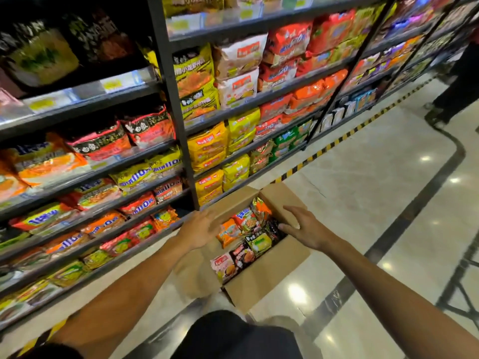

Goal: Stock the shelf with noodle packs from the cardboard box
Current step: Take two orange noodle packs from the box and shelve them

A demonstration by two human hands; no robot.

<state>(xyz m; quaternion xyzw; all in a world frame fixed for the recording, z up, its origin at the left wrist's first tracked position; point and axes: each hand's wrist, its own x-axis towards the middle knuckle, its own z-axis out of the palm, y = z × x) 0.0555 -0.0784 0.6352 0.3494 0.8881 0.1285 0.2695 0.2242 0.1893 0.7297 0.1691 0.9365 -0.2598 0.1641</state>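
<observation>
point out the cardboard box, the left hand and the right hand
cardboard box (274,268): head view, on its near side wall
left hand (199,229): head view, middle of the back of the hand
right hand (304,226): head view, middle of the back of the hand

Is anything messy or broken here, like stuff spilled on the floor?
Nothing is spilled or broken. The cardboard box sits open on the floor with noodle packs jumbled inside at different angles, which is normal for unpacking. Both the left hand and right hand hover open over it.
</observation>
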